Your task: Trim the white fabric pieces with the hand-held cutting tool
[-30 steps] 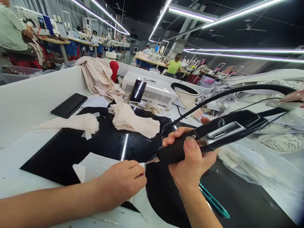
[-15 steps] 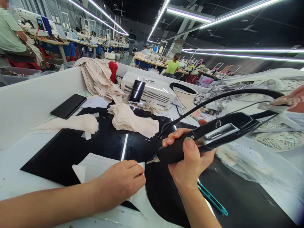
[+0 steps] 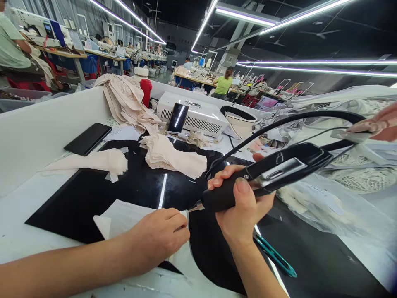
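Note:
My right hand (image 3: 245, 203) grips a black corded handheld cutter (image 3: 223, 192), thumb on top and fingers around its barrel. Its narrow metal tip (image 3: 195, 206) points left and reaches the edge of a thin white sheet (image 3: 124, 213), close to my left fingertips. My left hand (image 3: 166, 234) is closed on that sheet, which looks like fabric, and presses at its right edge. What lies under the fingers is hidden. Below the right wrist, a teal-handled tool (image 3: 276, 254) rests on the black board (image 3: 142, 186).
A stack of cream fabric pieces (image 3: 173, 155) and a cream bundle (image 3: 114, 161) lie on the board. Behind are a black phone (image 3: 88, 138), another phone (image 3: 178, 118) against a white vented box (image 3: 198, 109), and draped fabric (image 3: 124, 95). The cable (image 3: 279, 120) arches right toward a blurred pinkish shape (image 3: 381, 124).
My right hand and the cutter have shifted slightly left, so the tip sits closer to my left fingers. My left hand stays almost where it was.

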Demonstrator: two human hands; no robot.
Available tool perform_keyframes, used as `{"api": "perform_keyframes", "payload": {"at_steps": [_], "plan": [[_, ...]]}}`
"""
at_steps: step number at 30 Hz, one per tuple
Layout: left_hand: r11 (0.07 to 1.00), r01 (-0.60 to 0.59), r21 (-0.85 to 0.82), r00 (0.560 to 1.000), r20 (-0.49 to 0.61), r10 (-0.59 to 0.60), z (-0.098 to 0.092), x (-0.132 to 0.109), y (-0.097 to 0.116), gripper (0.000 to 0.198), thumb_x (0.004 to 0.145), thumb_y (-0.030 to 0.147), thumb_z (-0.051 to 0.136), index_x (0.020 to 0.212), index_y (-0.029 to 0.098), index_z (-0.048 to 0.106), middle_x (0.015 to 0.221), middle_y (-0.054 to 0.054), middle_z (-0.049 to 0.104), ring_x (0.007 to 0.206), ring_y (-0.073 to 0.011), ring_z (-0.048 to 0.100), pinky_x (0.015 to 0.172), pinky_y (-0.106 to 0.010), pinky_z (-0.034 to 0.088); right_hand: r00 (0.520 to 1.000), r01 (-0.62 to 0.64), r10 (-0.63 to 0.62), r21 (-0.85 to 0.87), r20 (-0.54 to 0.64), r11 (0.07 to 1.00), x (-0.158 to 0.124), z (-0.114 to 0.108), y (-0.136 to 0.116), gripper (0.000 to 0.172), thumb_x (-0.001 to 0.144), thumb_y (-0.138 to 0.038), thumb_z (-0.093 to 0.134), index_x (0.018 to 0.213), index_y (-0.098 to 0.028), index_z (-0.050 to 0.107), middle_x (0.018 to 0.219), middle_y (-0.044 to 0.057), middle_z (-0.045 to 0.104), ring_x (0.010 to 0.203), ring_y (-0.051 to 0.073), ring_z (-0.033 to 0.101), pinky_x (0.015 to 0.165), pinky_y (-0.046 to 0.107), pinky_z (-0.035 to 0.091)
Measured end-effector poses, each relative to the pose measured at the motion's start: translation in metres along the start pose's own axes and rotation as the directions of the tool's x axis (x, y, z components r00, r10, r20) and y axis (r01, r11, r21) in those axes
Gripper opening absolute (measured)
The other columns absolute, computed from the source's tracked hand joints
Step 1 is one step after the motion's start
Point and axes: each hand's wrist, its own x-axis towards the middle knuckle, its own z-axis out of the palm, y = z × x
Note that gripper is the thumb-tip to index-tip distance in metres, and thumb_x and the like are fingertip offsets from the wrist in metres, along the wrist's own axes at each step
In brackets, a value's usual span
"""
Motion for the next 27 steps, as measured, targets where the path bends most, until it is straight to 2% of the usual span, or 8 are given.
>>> {"api": "perform_keyframes", "payload": {"at_steps": [4, 8, 13, 20, 27], "plan": [[1.0, 0.022, -0.007, 0.999, -0.037, -0.022, 0.0013, -0.0013, 0.001, 0.022, 0.091, -0.005, 0.054, 0.088, 0.017, 0.056, 0.099, -0.005, 0.064, 0.092, -0.0187, 0.062, 0.087, -0.031, 0.057, 1.0, 0.019, -0.019, -0.011, 0.014, 1.0, -0.0011, 0.0002, -0.0001, 0.044, 0.079, -0.037, 0.084, 0.113, -0.029, 0.057, 0.076, -0.007, 0.065, 0.054, 0.012, 0.062, 0.05, 0.027, 0.055], [1.0, 0.013, 0.019, 0.997, -0.075, -0.012, 0.0023, -0.0039, 0.0015, 0.017, 0.095, 0.0, 0.056, 0.091, 0.016, 0.058, 0.118, -0.01, 0.068, 0.109, -0.0205, 0.064, 0.097, -0.032, 0.057, 1.0, 0.019, -0.019, -0.004, 0.015, 1.0, -0.0022, -0.0001, 0.0008, 0.041, 0.081, -0.035, 0.083, 0.111, -0.028, 0.056, 0.078, -0.007, 0.065, 0.055, 0.012, 0.062, 0.051, 0.027, 0.055], [0.996, -0.007, 0.085, 0.997, -0.077, 0.014, 0.0016, -0.0043, 0.0031, 0.018, 0.094, -0.001, 0.055, 0.09, 0.016, 0.06, 0.118, -0.012, 0.072, 0.11, -0.0205, 0.067, 0.102, -0.032, 0.056, 1.0, 0.018, -0.018, -0.02, 0.022, 1.0, -0.0023, -0.0003, 0.0008, 0.043, 0.08, -0.037, 0.083, 0.113, -0.029, 0.056, 0.078, -0.007, 0.064, 0.056, 0.012, 0.062, 0.051, 0.028, 0.055], [0.99, 0.01, 0.142, 0.986, -0.167, 0.014, -0.0048, -0.002, 0.0061, 0.02, 0.094, -0.001, 0.05, 0.09, 0.014, 0.062, 0.114, -0.012, 0.074, 0.103, -0.0212, 0.07, 0.093, -0.03, 0.058, 0.999, 0.028, -0.027, -0.028, 0.024, 0.999, -0.0017, 0.0, -0.0002, 0.045, 0.08, -0.038, 0.084, 0.115, -0.03, 0.057, 0.077, -0.007, 0.065, 0.055, 0.012, 0.062, 0.051, 0.028, 0.055], [0.983, 0.045, 0.18, 0.983, -0.185, -0.011, -0.0014, -0.004, 0.0089, 0.015, 0.097, 0.003, 0.052, 0.096, 0.013, 0.063, 0.117, -0.012, 0.074, 0.106, -0.0223, 0.069, 0.087, -0.031, 0.059, 1.0, 0.03, -0.03, -0.041, -0.003, 0.999, -0.0011, 0.0024, -0.0006, 0.046, 0.077, -0.038, 0.085, 0.113, -0.029, 0.057, 0.075, -0.007, 0.065, 0.053, 0.013, 0.062, 0.049, 0.029, 0.055]]}}
